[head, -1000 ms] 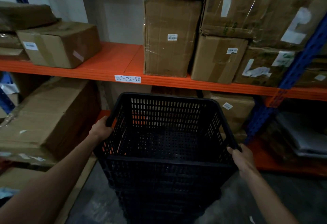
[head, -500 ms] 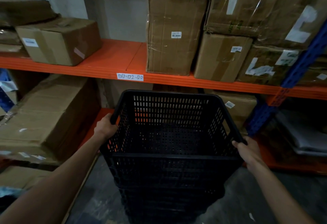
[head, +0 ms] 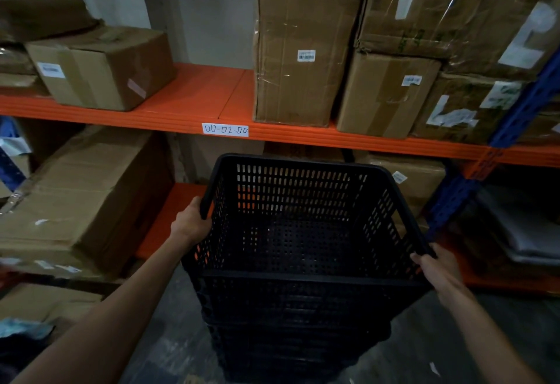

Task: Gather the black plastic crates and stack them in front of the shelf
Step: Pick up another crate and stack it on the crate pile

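A black perforated plastic crate (head: 303, 232) sits nested on top of a stack of black crates (head: 297, 341) on the floor, right in front of the orange shelf (head: 188, 114). My left hand (head: 191, 223) grips the top crate's left rim. On the opposite side, my right hand (head: 436, 265) holds the right rim near its front corner. The crate is empty inside. How many crates lie below is hard to tell in the dark.
Cardboard boxes (head: 303, 50) crowd the shelf, with a smaller box (head: 103, 65) at left. A big tilted carton (head: 85, 202) leans on the lower level left of the stack. A blue upright (head: 491, 171) stands at right. Bare concrete floor (head: 454, 338) surrounds the stack.
The top crate has shifted slightly right and towards the shelf with both hands still on its rims; the view has moved a little closer.
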{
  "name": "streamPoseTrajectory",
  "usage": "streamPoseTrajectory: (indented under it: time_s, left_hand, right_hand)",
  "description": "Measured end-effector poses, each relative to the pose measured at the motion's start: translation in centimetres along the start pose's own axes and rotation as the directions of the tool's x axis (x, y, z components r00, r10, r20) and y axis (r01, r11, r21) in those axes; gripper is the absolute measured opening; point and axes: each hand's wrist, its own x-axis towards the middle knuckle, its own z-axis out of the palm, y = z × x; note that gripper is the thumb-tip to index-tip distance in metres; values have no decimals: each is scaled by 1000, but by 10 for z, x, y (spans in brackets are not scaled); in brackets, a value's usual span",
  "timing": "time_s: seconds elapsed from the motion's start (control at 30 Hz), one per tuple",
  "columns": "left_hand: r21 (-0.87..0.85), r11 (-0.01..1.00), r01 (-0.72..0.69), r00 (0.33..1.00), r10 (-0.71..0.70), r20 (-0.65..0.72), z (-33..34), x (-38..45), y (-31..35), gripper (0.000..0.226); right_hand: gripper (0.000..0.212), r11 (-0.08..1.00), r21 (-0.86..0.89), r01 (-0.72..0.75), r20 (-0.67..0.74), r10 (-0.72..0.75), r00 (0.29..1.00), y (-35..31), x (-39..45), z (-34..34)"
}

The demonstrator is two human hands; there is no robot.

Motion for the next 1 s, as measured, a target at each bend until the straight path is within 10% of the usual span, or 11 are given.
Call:
streamPoseTrajectory:
  time_s: [0.57,1.0]
  left_hand:
    - [160,987,33,993,-50,103,-7,7,0,51]
    - [180,984,16,1000,-18,14,2,-4,-4,49]
  right_hand:
    - [20,977,-206,62,198,-20,980,0,5,-8]
    - [29,924,-381,25,-45,-45,998,-2,-10,3]
